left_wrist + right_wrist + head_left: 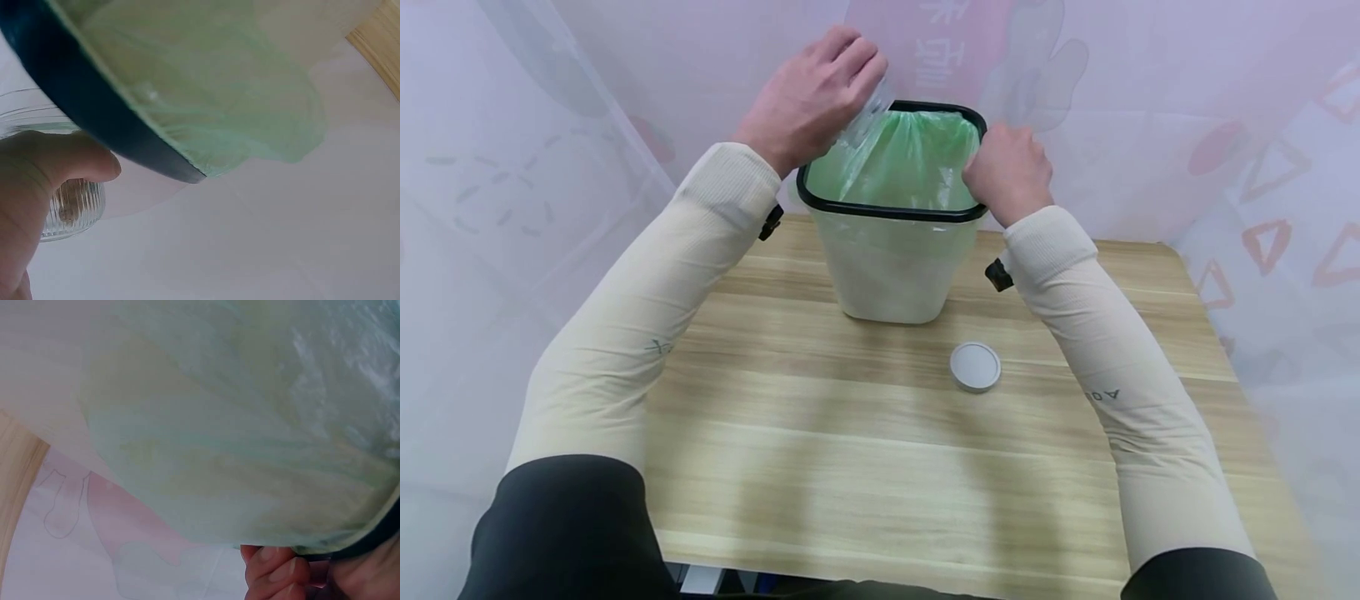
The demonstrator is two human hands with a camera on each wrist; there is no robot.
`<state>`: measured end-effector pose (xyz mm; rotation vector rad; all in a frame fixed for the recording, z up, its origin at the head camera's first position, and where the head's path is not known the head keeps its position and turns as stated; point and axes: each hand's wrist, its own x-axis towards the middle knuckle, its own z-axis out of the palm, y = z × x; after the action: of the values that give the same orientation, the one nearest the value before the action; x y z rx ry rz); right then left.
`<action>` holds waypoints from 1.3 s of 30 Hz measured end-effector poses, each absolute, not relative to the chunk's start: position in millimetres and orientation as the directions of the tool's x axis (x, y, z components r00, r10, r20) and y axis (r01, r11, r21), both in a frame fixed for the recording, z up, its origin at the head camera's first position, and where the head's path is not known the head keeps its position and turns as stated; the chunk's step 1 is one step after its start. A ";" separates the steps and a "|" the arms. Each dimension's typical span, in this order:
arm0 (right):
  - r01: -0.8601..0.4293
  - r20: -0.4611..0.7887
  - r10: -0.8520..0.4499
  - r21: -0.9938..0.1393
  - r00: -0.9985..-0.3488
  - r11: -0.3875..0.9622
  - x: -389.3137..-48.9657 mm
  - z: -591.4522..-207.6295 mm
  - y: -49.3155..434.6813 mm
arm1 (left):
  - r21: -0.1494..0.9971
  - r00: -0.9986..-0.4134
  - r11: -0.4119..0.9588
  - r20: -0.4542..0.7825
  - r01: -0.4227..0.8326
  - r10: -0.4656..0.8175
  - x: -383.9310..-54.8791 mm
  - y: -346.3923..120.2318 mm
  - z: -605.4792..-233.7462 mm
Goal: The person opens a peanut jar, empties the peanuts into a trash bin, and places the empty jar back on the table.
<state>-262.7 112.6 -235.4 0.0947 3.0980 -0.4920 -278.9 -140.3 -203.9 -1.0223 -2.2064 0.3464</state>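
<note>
From where I stood, the job looked partway through: the bag [910,158] lined the bin [895,267], its top spread at the black rim [887,208], and a white lid [975,365], probably the jar's, lay apart on the table [850,433], nearer the person than the bin. The clear ribbed jar [90,206] was up at the bin's far left side by the rim, so I judged that emptying it was the step in hand. Whether anything remained inside I couldn't tell; a brownish patch showed through the glass, perhaps only fingers behind it. Setting the jar down and putting the lid back seemed left to do. The left hand [816,96] had its fingers curled round the jar, which sat mostly beneath them, the thumb [90,156] along its near side. The right hand [1011,171] was closed over the rim's right side, fingertips [278,572] tucked against its outside, well apart from the jar.
</note>
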 end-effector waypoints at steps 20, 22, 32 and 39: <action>0.043 -0.003 0.044 -0.295 -0.999 0.955 -263.8 -235.2 111.3 | -0.536 -0.428 0.624 0.455 0.569 0.781 -279.4 -141.5 -205.9; 0.044 -0.001 0.046 -0.293 -0.999 0.955 -263.9 -235.0 111.2 | -0.537 -0.421 0.620 0.456 0.573 0.784 -279.6 -141.1 -206.0; 0.045 0.009 0.050 -0.287 -0.999 0.957 -264.3 -235.6 110.8 | -0.652 -0.376 0.555 0.409 0.517 0.831 -279.3 -136.9 -208.6; 0.050 -0.002 0.052 -0.292 -0.999 0.955 -265.0 -236.8 109.4 | -0.668 -0.373 0.534 0.385 0.517 0.844 -278.0 -134.1 -210.1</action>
<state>-265.0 109.4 -236.8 0.0806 3.1122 -0.4646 -278.0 -134.1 -210.1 -1.0990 -2.0536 0.5801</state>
